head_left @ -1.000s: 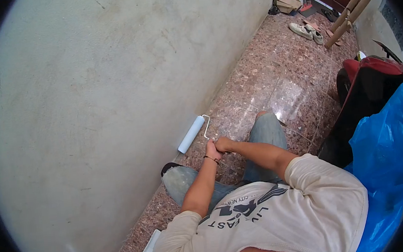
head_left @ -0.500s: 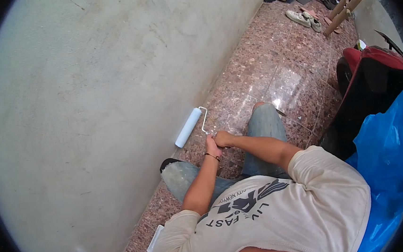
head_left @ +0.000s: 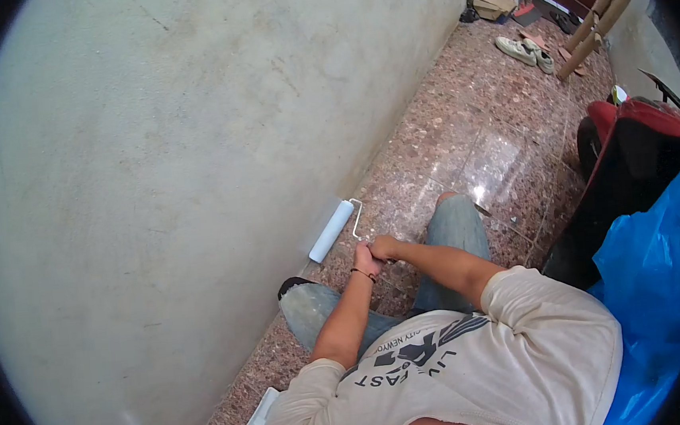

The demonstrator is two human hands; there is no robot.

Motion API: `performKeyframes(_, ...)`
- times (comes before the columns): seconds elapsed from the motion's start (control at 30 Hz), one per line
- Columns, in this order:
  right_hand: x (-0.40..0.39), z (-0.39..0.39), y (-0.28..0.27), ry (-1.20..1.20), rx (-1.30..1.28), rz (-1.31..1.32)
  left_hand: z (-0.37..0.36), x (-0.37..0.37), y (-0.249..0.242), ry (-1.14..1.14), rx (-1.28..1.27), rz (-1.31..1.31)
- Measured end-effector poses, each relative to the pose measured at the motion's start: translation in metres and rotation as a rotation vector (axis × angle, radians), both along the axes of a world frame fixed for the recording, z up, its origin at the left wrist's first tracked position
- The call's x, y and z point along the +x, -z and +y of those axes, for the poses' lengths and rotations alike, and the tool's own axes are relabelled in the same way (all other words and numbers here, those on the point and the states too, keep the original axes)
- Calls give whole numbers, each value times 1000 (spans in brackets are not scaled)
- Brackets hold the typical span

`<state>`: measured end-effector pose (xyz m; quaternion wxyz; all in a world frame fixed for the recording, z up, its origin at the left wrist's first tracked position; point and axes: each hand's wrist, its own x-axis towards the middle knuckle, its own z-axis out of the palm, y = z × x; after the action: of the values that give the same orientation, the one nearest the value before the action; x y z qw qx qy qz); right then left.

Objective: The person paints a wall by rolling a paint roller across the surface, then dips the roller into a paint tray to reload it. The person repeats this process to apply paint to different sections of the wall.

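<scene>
A paint roller (head_left: 331, 231) with a pale blue sleeve and a bent white wire frame lies against the bottom of the grey wall (head_left: 192, 160), close to the floor. Its handle is hidden within my two hands. My left hand (head_left: 367, 259), with a dark bracelet at the wrist, is wrapped round the handle. Touching it on the right, my right hand (head_left: 385, 248) is closed round the same handle. Both hands are in front of my bent knees.
Speckled reddish tiles (head_left: 436, 109) cover the floor. A white tray (head_left: 261, 411) sits at lower left. On the right are a red and black vehicle (head_left: 646, 140) and a blue plastic sheet (head_left: 652, 268). Shoes (head_left: 516, 51), wooden poles (head_left: 593, 33) and cardboard (head_left: 493, 1) stand farther back.
The whole view has shifted, so the roller, hands and knees appear slightly lower and farther right. Both hands keep their hold, and the roller stays at the wall's base.
</scene>
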<state>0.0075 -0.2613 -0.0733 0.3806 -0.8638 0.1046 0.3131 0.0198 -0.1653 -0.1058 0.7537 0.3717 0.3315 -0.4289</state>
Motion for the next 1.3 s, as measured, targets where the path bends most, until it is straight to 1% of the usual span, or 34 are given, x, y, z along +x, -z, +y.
performKeyframes(0.03,-2,-2,-15,-11,-2,-13,-2,2,-9,31,17,-9)
performKeyframes(0.07,-10,-6,-43,50,63,18,-6,-2,-36,60,53,-19)
performKeyframes(0.1,-14,-10,-60,112,126,48,-6,-1,-37,49,51,-33)
performKeyframes(0.13,-13,-11,-53,104,123,36,-3,-4,-34,49,29,-48)
performKeyframes(0.17,-16,-11,-44,142,169,76,-1,-7,-31,50,7,-60)
performKeyframes(0.2,-20,-12,-37,181,213,117,-2,-11,-41,44,0,-69)
performKeyframes(0.23,-26,-14,-36,176,207,107,-3,-19,-61,40,23,-112)
performKeyframes(0.27,-32,-14,-36,190,177,-4,-3,-23,-72,36,48,-154)
performKeyframes(0.3,-35,-15,-36,203,149,-116,-2,-25,-66,31,44,-164)
performKeyframes(0.33,-39,-18,-34,197,147,-125,0,-27,-59,41,33,-171)
performKeyframes(0.37,-44,-20,-31,191,211,-170,3,-26,-50,51,26,-174)
performKeyframes(0.4,-47,-21,-28,186,277,-209,-1,-32,-83,4,28,-159)
performKeyframes(0.47,-52,-22,-44,184,304,-251,0,-35,-81,-1,47,-192)
performKeyframes(0.53,-55,-22,-60,188,332,-301,4,-36,-90,0,67,-233)
performKeyframes(0.6,-56,-20,-69,190,351,-410,8,-38,-107,-21,43,-301)
performKeyframes(0.63,-55,-19,-87,197,350,-417,9,-38,-117,-13,42,-307)
performKeyframes(0.7,-52,-19,-122,165,429,-490,9,-37,-139,-47,49,-449)
performKeyframes(0.73,-50,-19,-129,177,424,-495,9,-36,-151,-35,44,-452)
performKeyframes(0.8,-47,-19,-142,159,444,-547,7,-34,-175,-38,78,-593)
performKeyframes(0.83,-45,-20,-154,164,437,-547,7,-32,-184,-33,71,-591)
performKeyframes(0.9,-41,-19,-182,145,416,-608,9,-28,-204,-31,69,-725)
performKeyframes(0.97,-40,-17,-224,150,444,-597,12,-23,-227,-30,73,-729)
performKeyframes(1.03,-28,-15,-243,154,474,-590,11,-15,-256,-77,28,-862)
performKeyframes(1.1,-16,-12,-252,112,503,-800,11,-4,-283,-78,18,-914)
performKeyframes(1.13,-8,-10,-261,108,502,-798,11,2,-295,-109,0,-985)
performKeyframes(1.17,0,-9,-273,93,491,-857,11,7,-307,-141,-17,-1056)
performKeyframes(1.2,7,-7,-285,79,480,-918,11,12,-321,-145,-17,-1056)
performKeyframes(1.23,13,-5,-298,75,480,-919,12,17,-335,-181,-24,-1105)
performKeyframes(1.3,21,-2,-318,48,489,-974,12,23,-345,-223,-30,-1158)
